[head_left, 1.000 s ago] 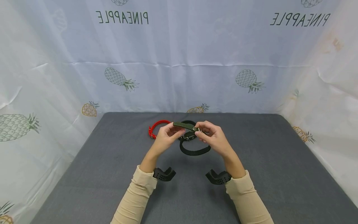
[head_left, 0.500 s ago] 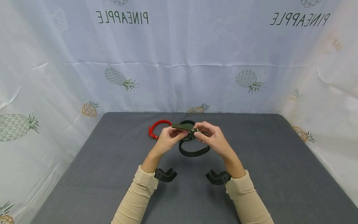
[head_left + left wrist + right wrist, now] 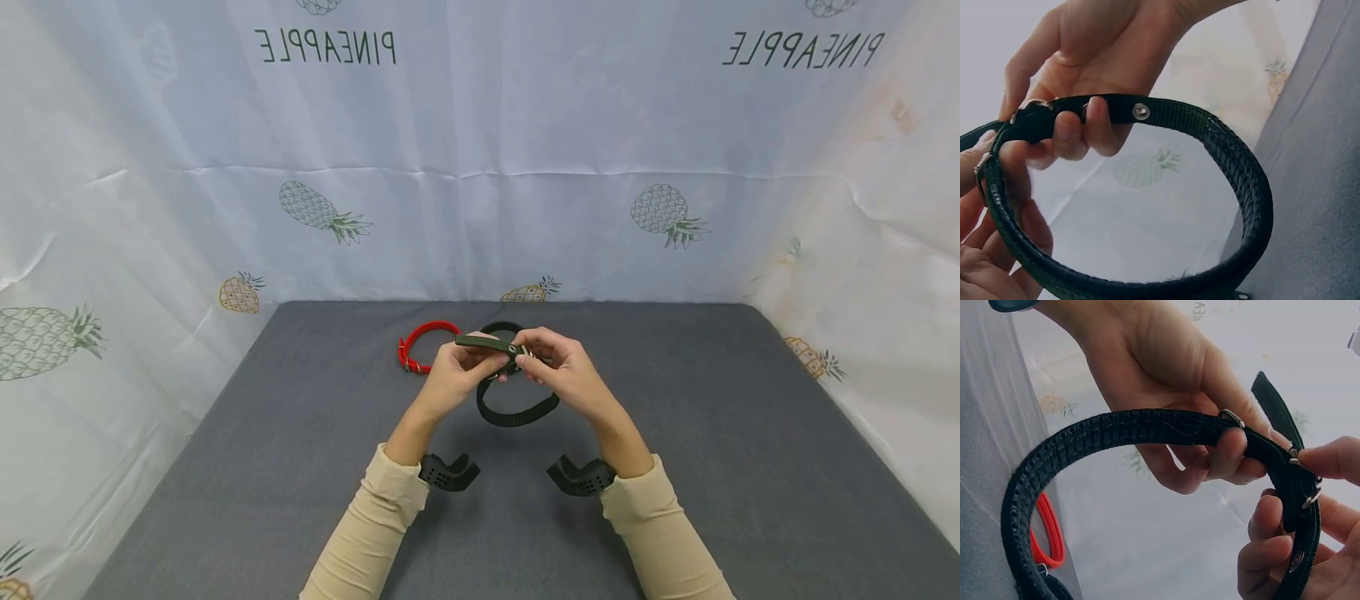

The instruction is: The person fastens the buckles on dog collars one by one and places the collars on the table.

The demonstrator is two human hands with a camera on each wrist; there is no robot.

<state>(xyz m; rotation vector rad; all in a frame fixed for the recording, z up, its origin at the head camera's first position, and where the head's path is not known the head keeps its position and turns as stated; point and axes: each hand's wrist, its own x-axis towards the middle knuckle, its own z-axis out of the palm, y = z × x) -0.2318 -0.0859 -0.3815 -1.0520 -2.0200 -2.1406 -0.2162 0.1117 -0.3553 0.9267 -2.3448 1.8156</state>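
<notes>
A dark green dog collar (image 3: 1254,181) with a padded black lining hangs as a loop between my two hands, above the table. My left hand (image 3: 452,379) pinches its strap beside a metal D-ring (image 3: 1232,417). My right hand (image 3: 564,368) holds the band at the metal buckle (image 3: 1312,497), thumb and fingers on either side. Past the buckle, the strap's loose tip (image 3: 1275,400) sticks out toward the left hand. A round eyelet (image 3: 1141,112) shows on the band near the right hand's fingers. The fingers partly cover the buckle.
Behind my left hand a red collar (image 3: 431,325) lies looped on the grey table (image 3: 300,417). A black collar (image 3: 501,326) lies beside it, partly hidden by the hands. A white curtain (image 3: 465,108) with pineapple prints stands around the table's back and sides.
My left hand has shifted slightly right, closer to the right hand. The right hand has drifted a little left. The collar's loop has moved slightly left and lower in the head view.
</notes>
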